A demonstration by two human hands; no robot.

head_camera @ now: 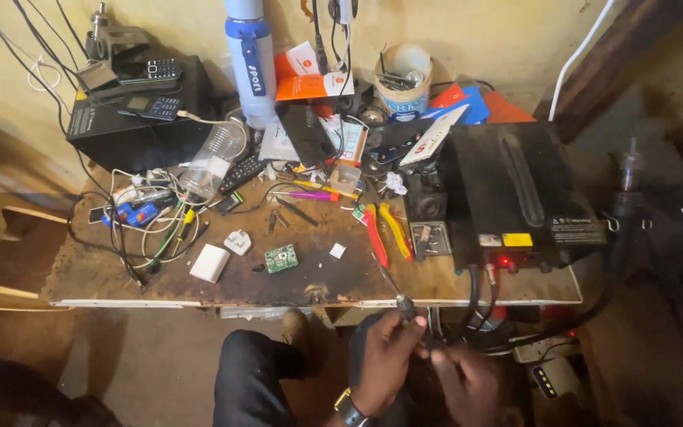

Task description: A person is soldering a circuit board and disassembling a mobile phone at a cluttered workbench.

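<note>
Pliers (375,234) red, cutters (398,231) yellow. Circuit board (281,258) green. Plug (237,242), adapter (210,262) white. Bottle (250,63) blue. Box (515,190) black. Surface (104,273) brown, stained dark.

The right hand (466,381) is blurred, and whatever its fingers (441,357) pinch cannot be made out. The left hand (386,357) closes around a thin tool (405,306), hiding its handle; only the dark tip shows. Its wrist is cut off by the bottom edge. The blue bottle (250,59) is cropped at the top. The parts on the small green circuit board (281,258) on the counter (199,289) are too small to tell.
</note>
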